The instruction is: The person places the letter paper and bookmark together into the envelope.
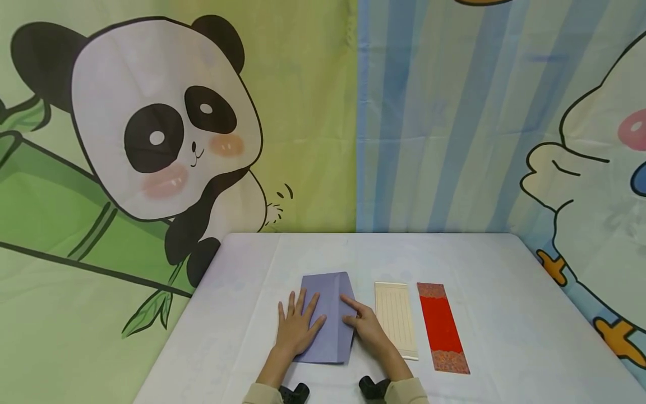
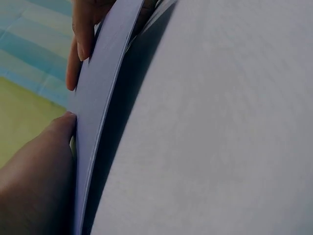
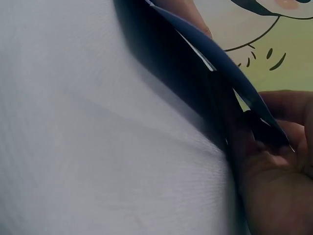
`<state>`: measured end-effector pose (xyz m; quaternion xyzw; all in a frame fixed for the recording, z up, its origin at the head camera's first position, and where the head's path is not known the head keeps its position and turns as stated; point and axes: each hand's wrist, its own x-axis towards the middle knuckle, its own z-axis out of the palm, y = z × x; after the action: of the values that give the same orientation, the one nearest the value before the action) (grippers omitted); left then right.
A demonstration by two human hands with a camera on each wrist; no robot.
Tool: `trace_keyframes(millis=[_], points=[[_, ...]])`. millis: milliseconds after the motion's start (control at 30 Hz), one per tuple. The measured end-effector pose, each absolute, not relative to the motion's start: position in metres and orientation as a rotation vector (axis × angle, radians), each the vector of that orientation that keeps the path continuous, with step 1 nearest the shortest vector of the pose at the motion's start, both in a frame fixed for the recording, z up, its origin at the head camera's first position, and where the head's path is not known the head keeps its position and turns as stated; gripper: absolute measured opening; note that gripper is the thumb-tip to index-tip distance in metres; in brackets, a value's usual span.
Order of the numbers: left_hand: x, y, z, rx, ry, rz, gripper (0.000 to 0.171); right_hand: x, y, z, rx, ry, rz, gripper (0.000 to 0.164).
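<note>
A purple sheet of folded paper lies lengthwise before me, with a crease running down its right part. My left hand rests on its left half, palm down and fingers spread. On the right side my right hand grips the folded flap, index finger and thumb on top. From the right wrist view, that hand has fingers on both sides of the paper's raised edge. The left wrist view shows the paper edge-on, lifted a little off the tabletop, with the left hand beside it.
Right of the purple paper lies a cream lined card. Farther right is a red strip with patterned ends. All are on a white table, backed by a cartoon panda curtain and a blue striped one.
</note>
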<state>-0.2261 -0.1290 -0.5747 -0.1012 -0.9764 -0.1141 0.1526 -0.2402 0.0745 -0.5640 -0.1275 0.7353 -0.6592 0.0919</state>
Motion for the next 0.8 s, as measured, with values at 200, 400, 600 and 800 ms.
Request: trace_keyframes(millis=[200,400,600,800], points=[[-0.227,-0.128,-0.573,-0.306,-2.805,-0.344,0.059,-0.242,0.08,-0.566,-0.422,2.094,-1.91,0.064],[-0.228,-0.128,-0.571,-0.342,-2.799,-0.406,0.058,-0.242,0.082,-0.566,-0.48,1.988,-1.952,0.067],[-0.229,-0.125,-0.568,-0.343,-2.77,-0.48,0.062,-0.241,0.082,-0.566,-0.498,1.922,-1.996,0.07],[-0.232,-0.119,-0.562,-0.316,-2.74,-0.448,0.076,-0.238,0.082,-0.558,-0.526,1.94,-2.0,0.072]])
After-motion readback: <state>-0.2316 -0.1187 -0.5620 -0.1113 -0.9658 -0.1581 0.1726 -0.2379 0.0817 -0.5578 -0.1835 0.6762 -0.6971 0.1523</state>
